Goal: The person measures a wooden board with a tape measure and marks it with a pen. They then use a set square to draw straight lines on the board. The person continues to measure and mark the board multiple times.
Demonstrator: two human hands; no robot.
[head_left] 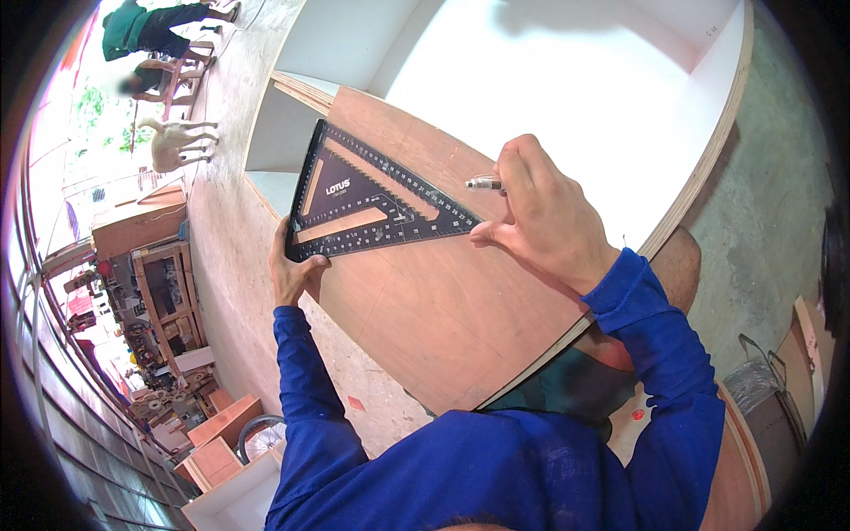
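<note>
A reddish plywood panel lies slanted in front of me, its far end against an open white cabinet. On the panel rests a black triangular square with white scale marks and cut-out slots. My left hand is closed at the square's near-left corner, thumb on top, fingers partly hidden past the panel's edge. Between the fingers of my right hand is a clear pen, pointing left above the panel. The right thumb lies at the square's pointed right tip. Faint lines show on the wood.
The white cabinet with plywood edges fills the far side. Cluttered shelves, boxes and a bicycle wheel stand at left. Far off are a person in green, another person and a pale dog. Sheet pieces lean at right.
</note>
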